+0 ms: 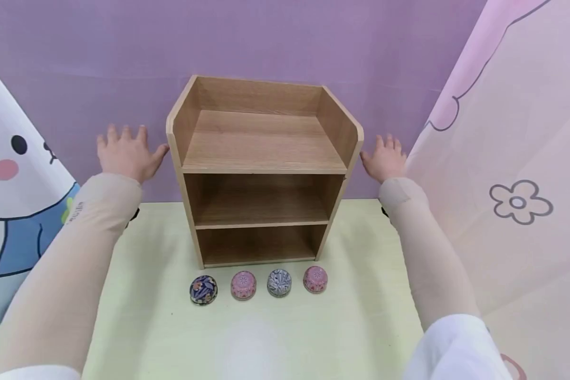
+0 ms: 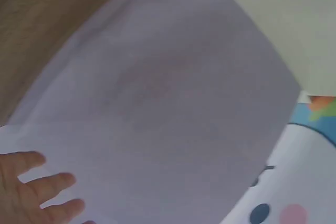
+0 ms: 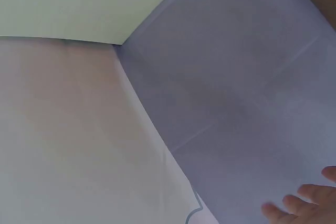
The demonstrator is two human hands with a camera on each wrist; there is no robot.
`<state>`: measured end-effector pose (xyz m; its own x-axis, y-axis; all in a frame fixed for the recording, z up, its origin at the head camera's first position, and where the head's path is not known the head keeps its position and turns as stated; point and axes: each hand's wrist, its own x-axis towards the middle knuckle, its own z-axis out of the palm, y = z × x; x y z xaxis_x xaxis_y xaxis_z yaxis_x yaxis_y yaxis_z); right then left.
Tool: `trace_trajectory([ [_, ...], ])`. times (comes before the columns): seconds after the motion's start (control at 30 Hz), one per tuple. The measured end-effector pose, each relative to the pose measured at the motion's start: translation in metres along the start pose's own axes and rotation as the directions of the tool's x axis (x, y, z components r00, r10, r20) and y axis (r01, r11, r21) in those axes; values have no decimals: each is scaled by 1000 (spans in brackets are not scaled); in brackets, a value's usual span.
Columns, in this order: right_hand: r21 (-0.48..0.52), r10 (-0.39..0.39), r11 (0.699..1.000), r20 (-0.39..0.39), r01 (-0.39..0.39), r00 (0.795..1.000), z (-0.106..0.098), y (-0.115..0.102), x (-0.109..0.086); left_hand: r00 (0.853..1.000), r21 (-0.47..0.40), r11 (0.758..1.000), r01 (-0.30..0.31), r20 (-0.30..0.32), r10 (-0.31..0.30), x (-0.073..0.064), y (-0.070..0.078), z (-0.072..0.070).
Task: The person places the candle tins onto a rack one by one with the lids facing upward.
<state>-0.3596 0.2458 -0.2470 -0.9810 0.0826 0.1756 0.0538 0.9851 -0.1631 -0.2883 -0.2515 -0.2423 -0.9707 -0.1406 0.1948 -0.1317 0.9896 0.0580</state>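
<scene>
- A row of small dark marks (image 1: 76,212), perhaps print, runs along the left sleeve (image 1: 62,274) near its cuff; it is too small to read.
- Four round patterned tins stand in a row on the bench (image 1: 256,343), just before the shelf unit's lowest opening: a dark floral tin (image 1: 203,290), a pink tin (image 1: 243,285), a blue-and-white tin (image 1: 279,283) and a second pink tin (image 1: 315,279).
- The wooden shelf unit (image 1: 264,141) stands upright behind them, between the hands: a walled top above two open compartments.
- The left hand (image 1: 129,154) is released, fingers spread, thumb at the unit's left side; whether it touches, I cannot tell.
- The right hand (image 1: 385,158) is likewise released, thumb beside the unit's right side, contact unclear.
- A purple cloth (image 1: 285,42) hangs behind; a cartoon-printed cloth (image 1: 24,179) flanks the left, a flower-printed cloth (image 1: 518,264) the right.
</scene>
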Motion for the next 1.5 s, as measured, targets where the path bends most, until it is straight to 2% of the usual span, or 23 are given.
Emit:
trace_trajectory([
  [0.13,22,-22,999,-30,23,999,-5,4,-3,999,-60,998,-38,-41,35,-5,3,-9],
  [0.3,133,-73,988,-59,80,996,-7,7,-11,995,-189,980,-59,-95,41,-17,5,-12],
  [0.4,214,-94,971,-78,109,992,-6,8,-17,993,-224,972,-67,-112,42,-28,5,-13],
  [0.53,309,-102,942,-96,127,990,-4,12,-25,991,-227,970,-84,-122,57,-41,7,-15],
  [0.73,438,-93,888,-122,138,988,5,16,-39,976,-286,947,-147,-199,92,-63,13,-15],
  [0.87,481,-99,864,-133,152,986,8,16,-48,967,-321,929,-181,-231,109,-78,17,-9],
  [1.0,492,-119,856,-119,163,986,8,14,-58,960,-346,916,-203,-256,116,-88,19,-4],
  [1.23,522,-127,839,-85,153,988,8,7,-74,916,-363,890,-277,-379,131,-107,19,5],
  [1.33,526,-142,833,-98,172,985,9,5,-77,896,-375,873,-311,-422,138,-115,21,9],
  [1.4,533,-156,825,-104,187,982,10,4,-80,879,-384,858,-340,-454,144,-119,22,11],
  [1.5,549,-177,808,-115,211,977,10,1,-84,845,-392,830,-397,-510,163,-124,24,19],
])
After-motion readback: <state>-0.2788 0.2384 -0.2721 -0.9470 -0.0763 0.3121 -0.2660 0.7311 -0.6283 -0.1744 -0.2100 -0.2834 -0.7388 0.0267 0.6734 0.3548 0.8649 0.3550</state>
